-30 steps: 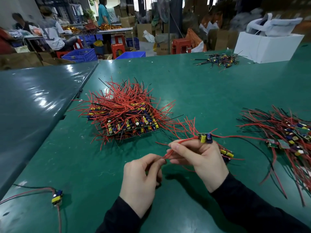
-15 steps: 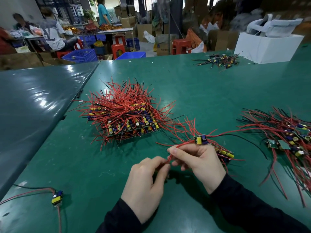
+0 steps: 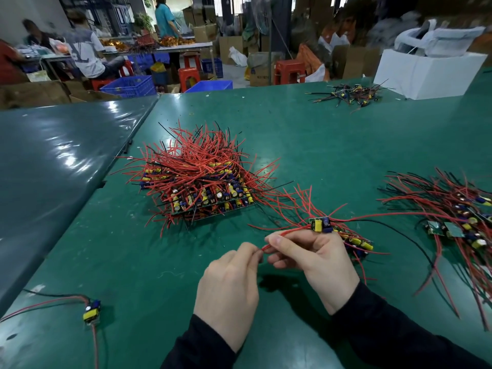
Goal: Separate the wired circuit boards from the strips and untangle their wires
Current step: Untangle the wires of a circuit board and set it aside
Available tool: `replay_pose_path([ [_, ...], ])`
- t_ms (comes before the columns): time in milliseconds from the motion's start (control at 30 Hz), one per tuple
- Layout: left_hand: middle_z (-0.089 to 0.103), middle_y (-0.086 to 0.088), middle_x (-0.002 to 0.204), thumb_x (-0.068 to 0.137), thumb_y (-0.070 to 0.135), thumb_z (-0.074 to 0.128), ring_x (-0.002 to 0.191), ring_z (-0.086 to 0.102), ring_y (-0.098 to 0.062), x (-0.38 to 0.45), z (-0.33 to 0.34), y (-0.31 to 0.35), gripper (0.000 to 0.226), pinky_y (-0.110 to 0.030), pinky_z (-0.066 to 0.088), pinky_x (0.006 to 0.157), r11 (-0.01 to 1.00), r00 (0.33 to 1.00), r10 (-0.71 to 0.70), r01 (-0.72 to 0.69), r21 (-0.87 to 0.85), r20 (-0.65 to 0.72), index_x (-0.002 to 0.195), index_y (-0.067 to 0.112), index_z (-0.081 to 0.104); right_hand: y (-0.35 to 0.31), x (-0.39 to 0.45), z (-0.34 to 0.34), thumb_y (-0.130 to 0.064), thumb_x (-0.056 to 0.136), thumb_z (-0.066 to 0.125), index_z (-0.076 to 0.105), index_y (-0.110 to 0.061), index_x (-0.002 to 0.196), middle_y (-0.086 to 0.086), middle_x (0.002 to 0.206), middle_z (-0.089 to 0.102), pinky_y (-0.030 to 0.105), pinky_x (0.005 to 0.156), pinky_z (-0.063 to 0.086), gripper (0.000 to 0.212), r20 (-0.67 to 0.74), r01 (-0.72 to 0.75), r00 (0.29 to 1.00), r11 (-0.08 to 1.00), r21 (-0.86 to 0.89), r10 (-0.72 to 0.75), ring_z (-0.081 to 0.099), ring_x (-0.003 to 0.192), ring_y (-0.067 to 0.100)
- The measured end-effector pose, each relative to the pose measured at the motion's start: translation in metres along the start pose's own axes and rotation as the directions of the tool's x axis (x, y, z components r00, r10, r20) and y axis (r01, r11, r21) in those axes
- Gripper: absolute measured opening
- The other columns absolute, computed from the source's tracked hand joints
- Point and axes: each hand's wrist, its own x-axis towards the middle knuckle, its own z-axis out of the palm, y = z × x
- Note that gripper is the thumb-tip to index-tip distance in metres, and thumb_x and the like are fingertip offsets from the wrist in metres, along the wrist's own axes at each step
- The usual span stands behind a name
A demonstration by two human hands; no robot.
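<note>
A small circuit board (image 3: pixel 320 225) with a yellow part and red wires is held above the green table (image 3: pixel 306 134). My right hand (image 3: pixel 316 259) grips its red wires just below the board. My left hand (image 3: pixel 231 283) pinches the end of one red wire (image 3: pixel 269 245) between thumb and fingers. Under my right hand lies a strip of boards (image 3: pixel 358 242) with yellow capacitors. A big stack of wired board strips (image 3: pixel 205 182) sits at the table's centre. Another tangle of wired boards (image 3: pixel 458 209) lies at the right.
A single board with red and black wires (image 3: pixel 90 311) lies at the near left. A small pile of black-wired boards (image 3: pixel 351 94) sits far back beside a white box (image 3: pixel 426 73). A second, darker table (image 3: pixel 53 161) adjoins on the left. People work in the background.
The board in my right hand has dropped slightly and shifted left. My left hand has moved up to the wire end, closing the gap between the two hands.
</note>
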Motion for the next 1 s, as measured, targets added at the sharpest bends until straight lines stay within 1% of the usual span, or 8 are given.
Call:
replay_pose_path([
  [133, 0.055, -0.006, 0.052, 0.089, 0.026, 0.043, 0.052, 0.051, -0.035, -0.001, 0.002, 0.0, 0.024, -0.044, 0.046, 0.05, 0.997, 0.998, -0.054, 0.052, -0.059, -0.032, 0.072, 0.015, 0.055, 0.001, -0.004, 0.001, -0.004, 0.073, 0.07, 0.074, -0.003, 0.067, 0.018, 0.065, 0.07, 0.021, 0.049, 0.052, 0.007, 0.008, 0.062, 0.998, 0.998, -0.017, -0.062, 0.067, 0.052, 0.019],
  [233, 0.054, -0.002, 0.048, 0.091, 0.028, 0.041, 0.047, 0.052, -0.027, -0.001, 0.004, -0.001, 0.026, -0.041, 0.046, 0.05, 0.987, 0.996, -0.077, 0.069, -0.142, -0.048, 0.07, 0.017, 0.053, -0.001, -0.005, 0.002, -0.015, 0.067, 0.071, 0.075, -0.005, 0.066, 0.013, 0.065, 0.071, 0.022, 0.051, 0.053, 0.01, 0.042, 0.135, 0.99, 0.99, -0.041, -0.133, 0.068, 0.053, 0.019],
  [467, 0.053, 0.007, 0.052, 0.092, 0.027, 0.039, 0.047, 0.049, -0.017, -0.002, 0.003, -0.002, 0.019, -0.041, 0.046, 0.05, 0.989, 0.999, -0.036, 0.033, -0.145, -0.017, 0.079, 0.022, 0.052, -0.006, 0.008, -0.001, -0.034, 0.068, 0.066, 0.07, -0.002, 0.081, 0.013, 0.071, 0.068, 0.023, 0.049, 0.053, 0.035, -0.013, -0.183, 0.983, 0.979, 0.093, 0.185, 0.064, 0.055, 0.018],
  [600, 0.055, 0.004, 0.055, 0.092, 0.029, 0.036, 0.052, 0.052, -0.024, -0.004, 0.001, 0.0, 0.018, -0.043, 0.047, 0.054, 0.992, 1.0, 0.0, 0.004, -0.125, 0.031, 0.083, 0.022, 0.051, -0.005, 0.013, -0.001, -0.032, 0.09, 0.054, 0.066, -0.001, 0.08, 0.013, 0.062, 0.066, 0.022, 0.045, 0.051, 0.035, -0.054, -0.304, 0.948, 0.941, 0.146, 0.315, 0.063, 0.048, 0.018],
  [733, 0.056, 0.003, 0.06, 0.094, 0.03, 0.036, 0.056, 0.054, -0.025, -0.003, -0.002, 0.004, 0.018, -0.041, 0.048, 0.054, 0.993, 0.997, 0.072, -0.068, -0.095, 0.038, 0.085, 0.023, 0.05, -0.005, 0.014, -0.002, -0.026, 0.089, 0.056, 0.06, -0.001, 0.09, 0.014, 0.062, 0.067, 0.021, 0.044, 0.05, 0.025, -0.054, -0.332, 0.932, 0.902, 0.276, 0.359, 0.062, 0.047, 0.017],
  [800, 0.054, 0.006, 0.06, 0.094, 0.034, 0.032, 0.054, 0.053, -0.021, -0.002, -0.004, 0.005, 0.017, -0.038, 0.048, 0.052, 0.992, 0.996, 0.086, -0.084, -0.095, 0.024, 0.087, 0.026, 0.046, -0.007, 0.014, -0.003, -0.023, 0.082, 0.062, 0.059, -0.003, 0.085, 0.015, 0.063, 0.067, 0.02, 0.044, 0.051, 0.02, -0.025, -0.36, 0.922, 0.881, 0.307, 0.386, 0.062, 0.046, 0.017],
  [900, 0.054, 0.005, 0.057, 0.093, 0.038, 0.032, 0.052, 0.053, -0.023, -0.002, -0.006, 0.002, 0.022, -0.04, 0.047, 0.051, 0.994, 1.0, 0.027, -0.028, -0.108, -0.017, 0.085, 0.026, 0.048, -0.01, 0.014, -0.006, -0.022, 0.068, 0.068, 0.064, -0.006, 0.073, 0.012, 0.065, 0.068, 0.018, 0.044, 0.05, 0.017, -0.007, -0.325, 0.938, 0.89, 0.319, 0.345, 0.063, 0.048, 0.014],
  [1000, 0.053, 0.002, 0.052, 0.093, 0.037, 0.041, 0.049, 0.051, -0.024, 0.0, -0.006, -0.002, 0.025, -0.043, 0.046, 0.049, 0.993, 0.997, -0.039, 0.032, -0.11, -0.065, 0.078, 0.02, 0.053, -0.01, 0.014, -0.007, -0.017, 0.063, 0.07, 0.068, -0.004, 0.074, 0.014, 0.066, 0.069, 0.018, 0.045, 0.051, 0.016, -0.027, -0.196, 0.978, 0.951, 0.237, 0.208, 0.065, 0.051, 0.015],
])
